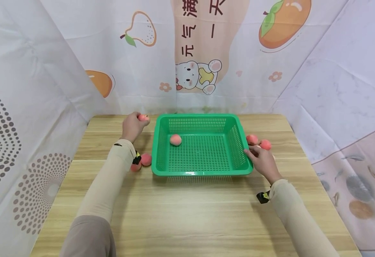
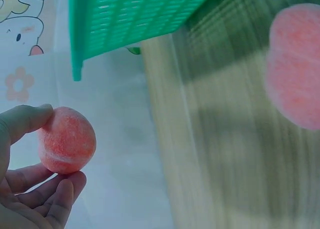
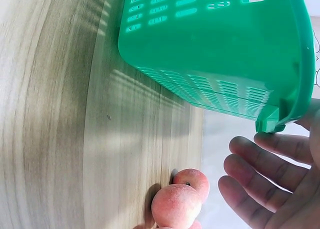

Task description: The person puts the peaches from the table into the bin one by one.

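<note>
While the left hand point(image 2: 25, 179) is shown pinching a peach point(image 2: 66, 139) only at lower left, six peaches are counted overhead; the right hand point(image 1: 262, 161) lies slack, fingers straight, at the one basket point(image 1: 203, 119).

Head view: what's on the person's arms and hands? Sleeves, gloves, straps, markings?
Both arms wear long, close-fitting beige sleeves that end at the wrist, and the left sleeve turns grey-brown near the upper arm. The left hand and right hand are bare, with no gloves. A small black mount with a yellow mark sits under each wrist. No cables are visible.
</note>
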The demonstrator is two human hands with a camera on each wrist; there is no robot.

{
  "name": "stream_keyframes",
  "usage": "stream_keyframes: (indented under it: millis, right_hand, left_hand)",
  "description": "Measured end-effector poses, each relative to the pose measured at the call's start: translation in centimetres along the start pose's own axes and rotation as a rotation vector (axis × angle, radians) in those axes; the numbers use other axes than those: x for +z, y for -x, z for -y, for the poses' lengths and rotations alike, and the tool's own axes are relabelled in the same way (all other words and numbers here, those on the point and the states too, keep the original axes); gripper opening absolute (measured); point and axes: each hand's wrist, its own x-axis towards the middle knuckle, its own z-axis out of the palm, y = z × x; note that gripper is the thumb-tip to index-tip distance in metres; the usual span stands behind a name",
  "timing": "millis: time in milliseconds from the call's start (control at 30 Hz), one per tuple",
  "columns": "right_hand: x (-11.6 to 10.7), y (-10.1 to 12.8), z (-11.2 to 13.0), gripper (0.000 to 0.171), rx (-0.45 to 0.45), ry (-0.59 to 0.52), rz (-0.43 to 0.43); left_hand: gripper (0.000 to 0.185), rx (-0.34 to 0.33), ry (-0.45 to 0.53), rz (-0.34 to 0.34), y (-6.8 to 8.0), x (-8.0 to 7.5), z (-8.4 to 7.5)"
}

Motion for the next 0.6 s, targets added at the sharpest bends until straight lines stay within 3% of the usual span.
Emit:
stream_keyframes:
  millis: [133,600]
  right_hand:
    - [0.1,0.0,-0.1,0.044,-0.003,0.001,-0.01]
    - [0.1,0.0,-0.3,0.047,0.026,-0.003,0.007]
  left_hand:
    - [0.044,0.028,0.002,0.0,0.0,0.0,-0.8]
    - [0.043,0.024,0.069,0.045,0.1,0.2,-4.6]
